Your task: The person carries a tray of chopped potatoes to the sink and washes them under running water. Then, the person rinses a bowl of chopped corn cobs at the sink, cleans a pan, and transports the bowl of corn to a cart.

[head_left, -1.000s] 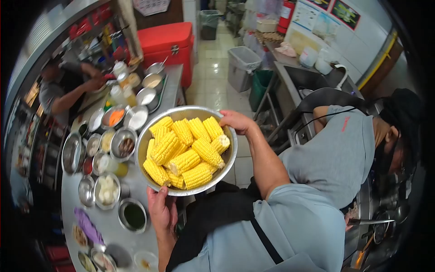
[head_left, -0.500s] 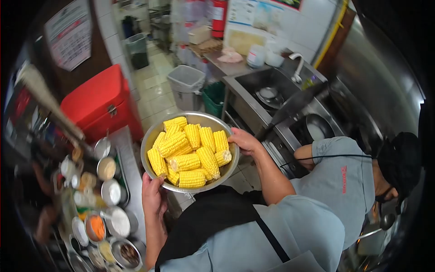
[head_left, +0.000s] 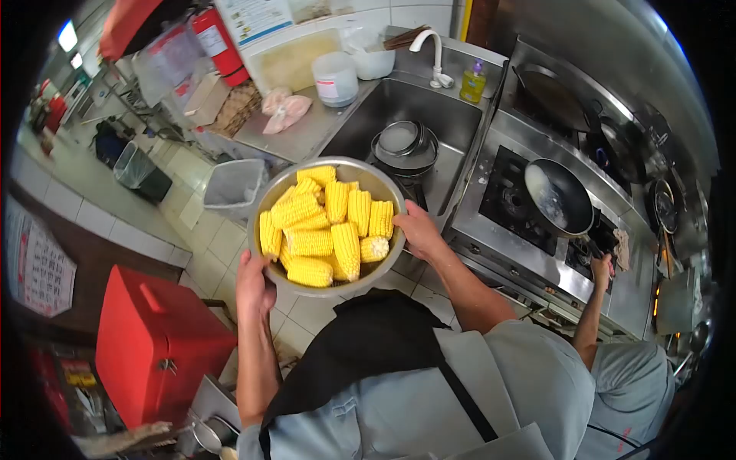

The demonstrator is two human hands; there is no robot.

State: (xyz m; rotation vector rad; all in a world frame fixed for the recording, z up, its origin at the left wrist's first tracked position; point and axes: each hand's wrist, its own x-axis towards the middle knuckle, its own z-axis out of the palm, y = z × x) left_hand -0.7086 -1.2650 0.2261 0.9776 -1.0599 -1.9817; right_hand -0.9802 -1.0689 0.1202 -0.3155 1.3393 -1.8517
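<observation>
A wide metal bowl is held up in front of my body, heaped with several cut pieces of yellow corn on the cob. My left hand grips its rim at the lower left, fingers partly hidden beneath. On the right side, my right hand closes round the rim, its fingertips under the bowl. Just beyond the bowl lies a steel sink with a couple of nested pans in it.
To the right is a stove with a frying pan, whose handle a co-worker's hand holds. A red cooler box stands at the lower left. A grey bin stands left of the sink counter, which carries a white tub.
My view and body have turned right, bringing the sink and stove nearer the middle. The bowl of corn stays in both my hands. The prep table has mostly left view.
</observation>
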